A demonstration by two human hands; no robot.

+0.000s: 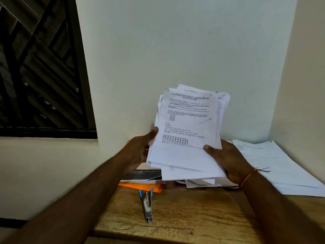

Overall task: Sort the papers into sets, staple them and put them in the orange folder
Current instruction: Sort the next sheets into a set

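Head view. Both hands raise a thick, uneven stack of papers (188, 127) above the back of the wooden table (175, 217), its printed face tilted toward the camera. The left hand (140, 152), blurred, presses flat against the stack's 9 o'clock edge, fingers apparently extended rather than curled. The right hand (226, 161) supports the corner at 5 o'clock, its grip pinching the sheets with the thumb on top; a red thread (246, 178) circles that wrist. The orange folder (140, 187) lies on the table under the left forearm, largely hidden by a dark booklet (144, 174) and loose sheets. A stapler (147, 205) lies at 6 o'clock of the folder, just touching its near edge. A second pile of papers (281, 169) rests at 3 o'clock, against the wall. A dark window (40, 67) fills the frame at 10 o'clock.
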